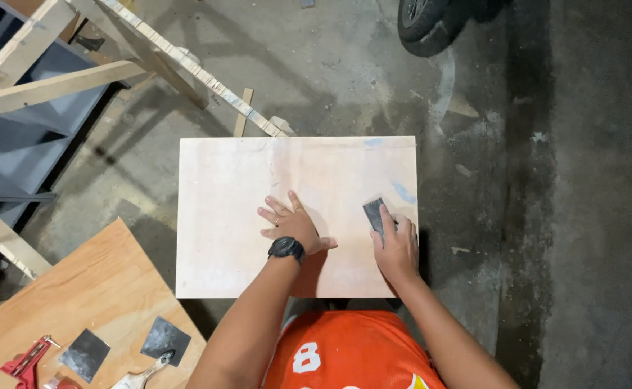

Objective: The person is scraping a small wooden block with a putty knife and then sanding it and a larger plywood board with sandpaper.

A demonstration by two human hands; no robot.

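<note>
A pale rectangular plywood panel lies flat over the concrete floor in front of me. My left hand rests flat on its middle with fingers spread, a black watch on the wrist. My right hand is near the panel's right edge and presses a dark piece of sandpaper against the wood. Faint blue smudges mark the panel's upper right corner.
A second, browner plywood sheet at lower left carries two dark sandpaper squares, a red clamp and a brush. A wooden frame with dark shelves stands at upper left. A tyre sits at the top.
</note>
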